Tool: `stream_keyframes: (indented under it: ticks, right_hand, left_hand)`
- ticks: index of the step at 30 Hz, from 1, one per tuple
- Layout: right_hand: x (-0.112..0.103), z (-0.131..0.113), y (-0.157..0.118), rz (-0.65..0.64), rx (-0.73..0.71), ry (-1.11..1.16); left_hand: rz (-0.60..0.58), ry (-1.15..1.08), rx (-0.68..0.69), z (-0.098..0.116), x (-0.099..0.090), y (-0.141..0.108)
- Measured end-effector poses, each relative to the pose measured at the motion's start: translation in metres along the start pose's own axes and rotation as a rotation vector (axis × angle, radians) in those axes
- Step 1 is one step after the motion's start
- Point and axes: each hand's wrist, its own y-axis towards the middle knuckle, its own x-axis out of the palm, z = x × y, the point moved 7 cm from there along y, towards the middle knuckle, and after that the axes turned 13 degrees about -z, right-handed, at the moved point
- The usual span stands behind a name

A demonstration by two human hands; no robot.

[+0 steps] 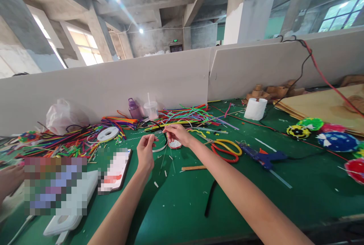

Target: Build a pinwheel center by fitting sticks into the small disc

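Note:
Above the green table (176, 207), both my hands are raised near the middle of the view. My left hand (146, 150) is closed in a pinch; a thin strand seems to run from its fingertips, too fine to make out. My right hand (176, 134) is also pinched, at the end of a dark, thin strip that curves between the hands. Just beneath my right hand lies a small round dish (174, 144) with white bits in it. Thin clear threads and small white scraps are on the table below the hands.
Scissors (227, 150) and a blue glue gun (263, 157) lie to the right. Colourful pipe cleaners (187, 115), a purple bottle (134, 109) and a cup (151, 110) stand behind. A phone (118, 171) and white device (71, 214) are left, near another person's hand.

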Motion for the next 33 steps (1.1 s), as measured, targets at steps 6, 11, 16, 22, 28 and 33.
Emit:
stream_keyframes:
  ticks: [6, 11, 16, 22, 28, 33]
  right_hand:
    - [0.0, -0.001, 0.0, -0.007, -0.012, 0.01]
    - [-0.001, 0.001, -0.001, 0.001, -0.017, 0.028]
    - [0.0, 0.001, 0.0, -0.009, -0.034, 0.04]
    - [0.0, 0.002, 0.0, -0.005, -0.017, 0.037]
    - [-0.003, -0.001, -0.002, 0.028, -0.009, 0.049]
    - [-0.032, -0.007, -0.009, 0.183, -0.018, 0.113]
  left_hand:
    - [0.023, -0.013, 0.007, 0.003, -0.001, 0.0]
    - [0.025, -0.055, 0.008, 0.004, 0.0, -0.001]
    - [0.036, -0.1, 0.038, 0.006, 0.0, -0.001]
    - [0.047, -0.084, 0.044, 0.008, -0.001, -0.001]
    - [-0.032, -0.107, -0.025, 0.004, 0.004, 0.001]
    - [-0.122, 0.059, -0.125, -0.006, 0.004, 0.003]
